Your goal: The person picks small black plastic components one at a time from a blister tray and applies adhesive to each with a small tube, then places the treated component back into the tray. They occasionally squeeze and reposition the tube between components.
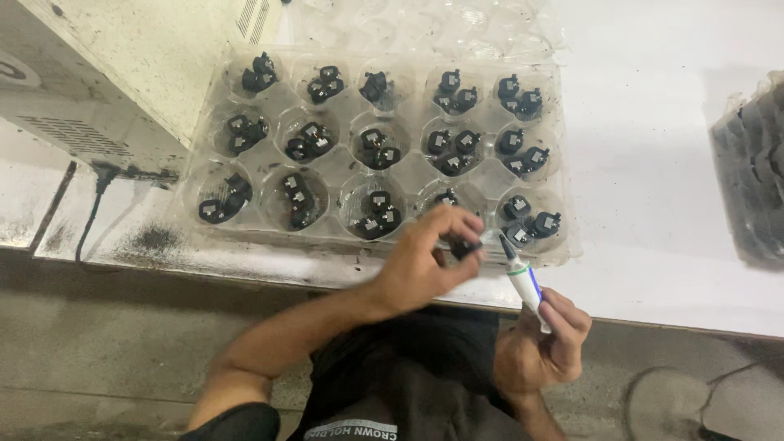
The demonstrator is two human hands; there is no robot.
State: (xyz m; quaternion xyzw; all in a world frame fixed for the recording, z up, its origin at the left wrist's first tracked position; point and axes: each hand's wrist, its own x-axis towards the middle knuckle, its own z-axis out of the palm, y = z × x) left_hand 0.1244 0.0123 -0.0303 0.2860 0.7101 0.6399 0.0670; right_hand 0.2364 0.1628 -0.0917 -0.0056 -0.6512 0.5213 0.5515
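A white table [653, 163] is seen with a clear blister tray [269, 167] on it; nearly every visible pocket is loaded with small black parts [376, 212], so most of the batch appears staged, though it can't be told from here which parts are treated. One small black part [464, 247] is pinched shut in the left hand [425, 257] at the tray's near edge. A small white tube [523, 282] is gripped closed in the right hand [543, 351], tip aimed at that part, just short of it. A dark stack [747, 171] at far right is cropped; part detail is too small to resolve.
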